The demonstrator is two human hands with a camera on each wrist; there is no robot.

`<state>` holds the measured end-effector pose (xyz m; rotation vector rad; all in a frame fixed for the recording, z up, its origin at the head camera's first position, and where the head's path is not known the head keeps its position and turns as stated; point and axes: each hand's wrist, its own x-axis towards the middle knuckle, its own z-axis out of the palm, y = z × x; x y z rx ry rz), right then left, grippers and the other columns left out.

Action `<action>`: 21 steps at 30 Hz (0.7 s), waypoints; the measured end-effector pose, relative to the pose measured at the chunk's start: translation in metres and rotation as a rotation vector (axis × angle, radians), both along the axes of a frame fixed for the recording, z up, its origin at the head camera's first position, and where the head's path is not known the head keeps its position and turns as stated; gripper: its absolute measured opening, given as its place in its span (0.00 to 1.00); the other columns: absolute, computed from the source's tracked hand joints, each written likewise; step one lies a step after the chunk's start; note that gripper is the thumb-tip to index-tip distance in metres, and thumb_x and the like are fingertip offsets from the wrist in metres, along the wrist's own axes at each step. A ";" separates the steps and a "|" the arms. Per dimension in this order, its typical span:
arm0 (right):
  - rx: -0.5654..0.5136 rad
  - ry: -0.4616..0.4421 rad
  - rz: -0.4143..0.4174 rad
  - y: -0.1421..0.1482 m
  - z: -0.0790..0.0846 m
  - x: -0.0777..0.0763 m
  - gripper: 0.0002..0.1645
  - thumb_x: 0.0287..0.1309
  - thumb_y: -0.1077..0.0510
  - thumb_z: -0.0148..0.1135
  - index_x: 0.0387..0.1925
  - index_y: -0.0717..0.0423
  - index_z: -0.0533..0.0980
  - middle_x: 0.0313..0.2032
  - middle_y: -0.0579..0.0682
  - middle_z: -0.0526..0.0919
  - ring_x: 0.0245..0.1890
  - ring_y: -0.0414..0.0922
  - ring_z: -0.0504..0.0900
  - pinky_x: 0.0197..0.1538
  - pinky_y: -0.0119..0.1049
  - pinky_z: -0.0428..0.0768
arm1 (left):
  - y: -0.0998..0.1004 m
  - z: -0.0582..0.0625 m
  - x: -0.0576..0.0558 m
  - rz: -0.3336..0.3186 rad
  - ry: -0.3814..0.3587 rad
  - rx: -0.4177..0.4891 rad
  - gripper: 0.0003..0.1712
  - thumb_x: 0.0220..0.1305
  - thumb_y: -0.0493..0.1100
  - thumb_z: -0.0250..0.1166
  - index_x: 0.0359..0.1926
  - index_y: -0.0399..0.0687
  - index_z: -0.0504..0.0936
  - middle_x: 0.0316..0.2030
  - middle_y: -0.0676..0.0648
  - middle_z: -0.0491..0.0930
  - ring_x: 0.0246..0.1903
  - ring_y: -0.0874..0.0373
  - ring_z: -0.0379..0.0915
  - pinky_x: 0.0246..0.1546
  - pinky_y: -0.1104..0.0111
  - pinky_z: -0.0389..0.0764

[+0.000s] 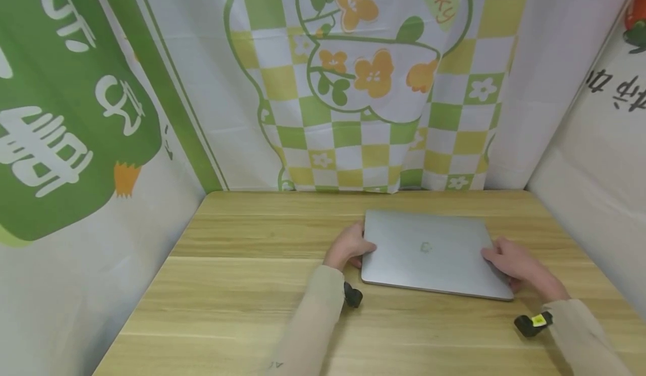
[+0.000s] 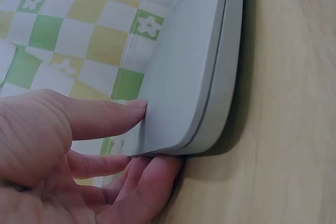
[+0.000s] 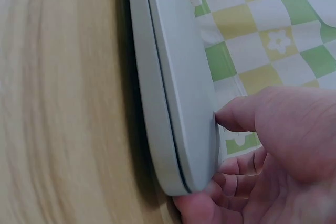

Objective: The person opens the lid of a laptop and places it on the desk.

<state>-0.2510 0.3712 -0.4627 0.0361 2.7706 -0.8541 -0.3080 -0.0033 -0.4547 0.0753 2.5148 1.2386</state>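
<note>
A closed silver laptop (image 1: 424, 264) with a small emblem on its lid lies toward the right of the wooden table. My left hand (image 1: 350, 244) grips its left side, thumb on the lid and fingers curled beneath the edge, as the left wrist view shows of the laptop corner (image 2: 184, 77). On the opposite side my right hand (image 1: 515, 262) holds the laptop the same way. In the right wrist view the thumb rests on the lid (image 3: 189, 103) and the fingertips tuck under the corner. A dark shadow runs along the underside at both ends.
The wooden table (image 1: 227, 297) reaches back to a checked, flowered curtain (image 1: 373, 157). A green printed cloth (image 1: 60, 112) hangs on the left and a white printed one (image 1: 600, 157) on the right. A black wrist camera (image 1: 532, 325) sits on the right sleeve.
</note>
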 end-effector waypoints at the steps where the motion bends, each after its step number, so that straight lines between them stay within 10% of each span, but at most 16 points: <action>1: -0.002 0.004 0.002 -0.001 0.000 0.000 0.20 0.73 0.48 0.46 0.36 0.62 0.64 0.21 0.50 0.69 0.15 0.45 0.73 0.17 0.39 0.79 | -0.001 0.000 0.000 0.002 0.000 0.000 0.29 0.61 0.39 0.68 0.61 0.38 0.69 0.49 0.35 0.78 0.23 0.51 0.78 0.16 0.65 0.82; 21: -0.029 0.002 0.019 -0.016 0.001 0.002 0.16 0.72 0.51 0.46 0.36 0.61 0.63 0.20 0.49 0.69 0.14 0.44 0.72 0.16 0.39 0.79 | -0.014 0.002 0.006 0.017 -0.028 0.014 0.27 0.62 0.39 0.68 0.58 0.38 0.69 0.42 0.40 0.76 0.27 0.51 0.79 0.18 0.66 0.83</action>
